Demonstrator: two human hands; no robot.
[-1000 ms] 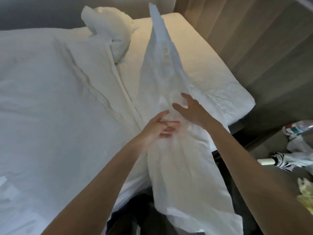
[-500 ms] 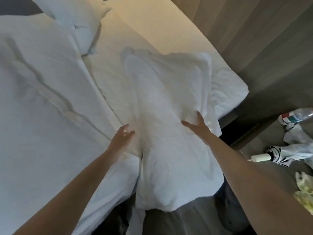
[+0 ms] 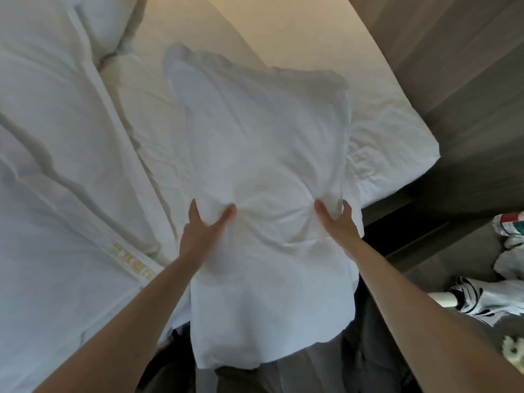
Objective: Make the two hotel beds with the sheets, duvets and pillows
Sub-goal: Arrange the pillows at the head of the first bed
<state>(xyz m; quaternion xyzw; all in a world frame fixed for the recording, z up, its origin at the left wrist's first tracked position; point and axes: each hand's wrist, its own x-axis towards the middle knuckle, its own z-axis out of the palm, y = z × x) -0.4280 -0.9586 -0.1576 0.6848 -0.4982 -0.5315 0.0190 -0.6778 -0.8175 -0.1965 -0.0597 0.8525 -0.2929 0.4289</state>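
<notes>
A white pillow [image 3: 261, 154] lies flat on the head end of the bed, its near end hanging over the mattress edge toward me. My left hand [image 3: 202, 225] grips a bunch of the pillow's fabric between thumb and fingers. My right hand [image 3: 336, 219] pinches a fold of the same pillow near its right side. The fitted sheet [image 3: 391, 137] covers the mattress under the pillow. A white duvet [image 3: 56, 165] is spread over the left part of the bed. A second pillow [image 3: 105, 21] lies at the top left.
A wooden wall panel [image 3: 453, 66] runs along the right of the bed. To the right, a low surface holds a plastic bottle [image 3: 510, 224], a folded umbrella [image 3: 479, 299] and crumpled white items. My dark trousers show below the pillow.
The pillow, upright a second ago, now lies flat on the bed. Both hands moved from resting on it to bunching its fabric. The view has tilted down and closer.
</notes>
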